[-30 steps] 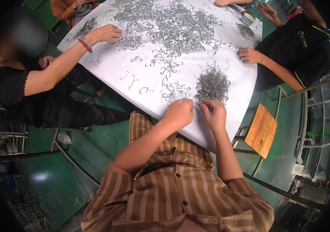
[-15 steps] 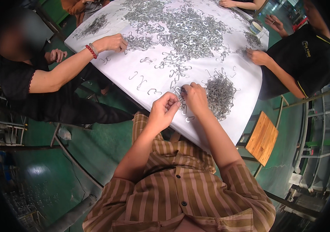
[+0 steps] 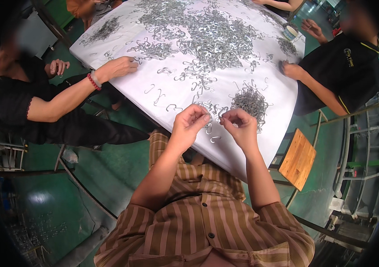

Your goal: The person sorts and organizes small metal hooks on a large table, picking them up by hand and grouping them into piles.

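Observation:
Many bent, silvery metal hooks lie on a white-covered table, the largest heap at the middle and far side. My left hand is above the near edge, thumb and forefinger pinched together. Opposite it, my right hand is also pinched, with a small gap between the two hands. Whatever either pinch holds is too small to tell apart from the loose hooks behind. A dense pile of hooks lies just beyond my right hand. One single hook rests between my wrists.
At the left a co-worker's hand with a red bracelet reaches onto the table; another's hand is at the right edge. A small tub stands far right. A wooden stool is beside the table's right edge.
My right hand has drawn back from the loose hooks and turned, its fingertips now facing my left hand. My left hand stays nearly in place. The left co-worker's hand has moved slightly nearer.

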Demonstrator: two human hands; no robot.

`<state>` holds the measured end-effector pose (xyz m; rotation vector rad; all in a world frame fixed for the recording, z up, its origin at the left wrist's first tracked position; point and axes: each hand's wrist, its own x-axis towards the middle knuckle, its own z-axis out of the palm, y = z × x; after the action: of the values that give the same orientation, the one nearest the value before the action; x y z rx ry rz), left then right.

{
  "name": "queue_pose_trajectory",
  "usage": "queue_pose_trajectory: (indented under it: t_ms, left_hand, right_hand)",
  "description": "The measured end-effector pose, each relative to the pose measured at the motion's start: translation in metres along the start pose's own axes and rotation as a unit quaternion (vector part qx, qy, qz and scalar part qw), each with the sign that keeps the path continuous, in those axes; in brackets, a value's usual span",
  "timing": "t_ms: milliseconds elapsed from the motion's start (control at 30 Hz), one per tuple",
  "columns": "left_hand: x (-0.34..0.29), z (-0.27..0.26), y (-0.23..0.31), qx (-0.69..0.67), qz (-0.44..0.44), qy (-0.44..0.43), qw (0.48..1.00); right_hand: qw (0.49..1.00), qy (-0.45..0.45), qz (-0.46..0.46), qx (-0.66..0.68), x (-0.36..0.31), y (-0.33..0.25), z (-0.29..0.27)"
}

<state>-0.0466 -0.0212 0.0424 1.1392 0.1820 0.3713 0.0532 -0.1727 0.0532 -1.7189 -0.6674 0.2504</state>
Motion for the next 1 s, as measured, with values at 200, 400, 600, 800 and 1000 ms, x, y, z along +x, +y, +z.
queue_pose_trajectory:
  t_ms: [200, 400, 600, 800, 1000]
  left_hand:
    - [0.001, 0.004, 0.003, 0.029, 0.050, -0.071, 0.996]
    - [-0.003, 0.004, 0.015, 0.118, 0.062, -0.086, 0.987]
    - [-0.006, 0.008, 0.015, 0.171, 0.109, -0.041, 0.978]
    - [0.000, 0.026, 0.030, 0.144, 0.171, -0.049, 0.974]
    - [-0.011, 0.031, 0.036, 0.194, 0.208, -0.030, 0.958]
  right_hand:
    - [0.991, -0.036, -0.115, -0.061, -0.022, -0.030, 0.004]
    - [0.993, -0.051, -0.110, -0.009, -0.027, -0.026, 0.006]
    - [0.996, -0.059, -0.050, 0.053, -0.031, -0.026, 0.012]
    - [0.975, -0.093, -0.014, 0.201, -0.023, -0.031, 0.001]
    - [0.970, -0.119, 0.008, 0.213, -0.025, -0.034, 0.002]
